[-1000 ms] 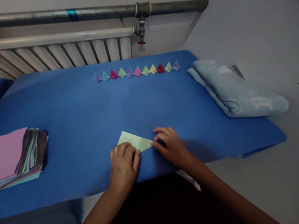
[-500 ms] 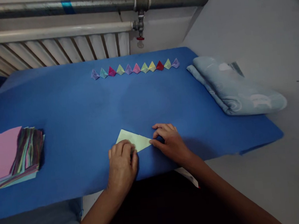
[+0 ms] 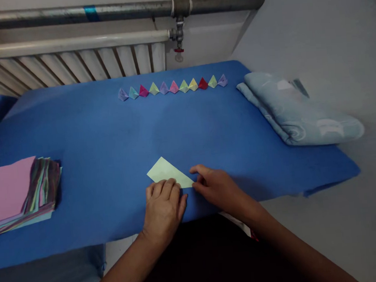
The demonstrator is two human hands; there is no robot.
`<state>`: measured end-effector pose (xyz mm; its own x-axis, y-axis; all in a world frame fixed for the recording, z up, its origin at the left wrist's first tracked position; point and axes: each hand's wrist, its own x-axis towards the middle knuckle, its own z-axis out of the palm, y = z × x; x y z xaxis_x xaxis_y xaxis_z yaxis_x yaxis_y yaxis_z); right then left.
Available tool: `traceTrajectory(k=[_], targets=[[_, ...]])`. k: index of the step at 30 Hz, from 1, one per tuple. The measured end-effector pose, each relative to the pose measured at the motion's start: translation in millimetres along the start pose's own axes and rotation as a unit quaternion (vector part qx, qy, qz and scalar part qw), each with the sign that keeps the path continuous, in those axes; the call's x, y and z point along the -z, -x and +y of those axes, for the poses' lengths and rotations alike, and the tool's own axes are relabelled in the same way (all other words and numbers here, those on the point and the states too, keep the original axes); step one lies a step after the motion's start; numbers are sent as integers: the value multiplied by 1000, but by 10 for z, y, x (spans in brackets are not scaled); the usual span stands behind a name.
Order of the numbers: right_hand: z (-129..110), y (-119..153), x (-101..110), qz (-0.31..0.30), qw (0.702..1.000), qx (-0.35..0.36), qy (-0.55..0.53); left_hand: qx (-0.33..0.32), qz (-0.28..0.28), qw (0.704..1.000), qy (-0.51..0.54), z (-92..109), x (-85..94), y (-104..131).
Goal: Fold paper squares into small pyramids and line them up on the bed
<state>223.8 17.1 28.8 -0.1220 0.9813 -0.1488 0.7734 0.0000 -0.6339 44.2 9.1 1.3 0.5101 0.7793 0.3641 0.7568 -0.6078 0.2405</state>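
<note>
A pale green sheet of paper [image 3: 167,170], folded to a pointed shape, lies on the blue-covered table near its front edge. My left hand [image 3: 163,206] rests on the paper's lower edge, fingers laid flat and close together, thumb held out to the side. The fingers hide part of that edge. At the paper's right-hand point is my right hand [image 3: 216,186], its thumb tip touching the corner. Its forefinger reaches out above the thumb with a gap between them, while the other fingers curl partly out of sight.
Several small folded paper pieces [image 3: 174,88] in various colours form a row at the back of the blue table [image 3: 109,134]. A stack of coloured paper [image 3: 6,190] lies at left, pink on top. A folded light-blue blanket [image 3: 303,114] sits at right. Behind stands a radiator [image 3: 91,64].
The green paper has turned clockwise, its right point swinging toward me. My left hand has shifted along its lower edge, and my right hand has followed the point slightly downward.
</note>
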Motion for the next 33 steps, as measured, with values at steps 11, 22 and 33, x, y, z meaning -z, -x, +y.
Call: traceTrajectory(k=[11,22,33], targets=[[-44,-15,40,-16,955,-80,-285,-2,27,999,-24,0,-66,-69],[123,-82,-78,95,970,185,-122,-2,77,997,6,-57,-52,-37],[-266,-5,167,91,968,143,-183,216,74,905,360,-62,358,13]])
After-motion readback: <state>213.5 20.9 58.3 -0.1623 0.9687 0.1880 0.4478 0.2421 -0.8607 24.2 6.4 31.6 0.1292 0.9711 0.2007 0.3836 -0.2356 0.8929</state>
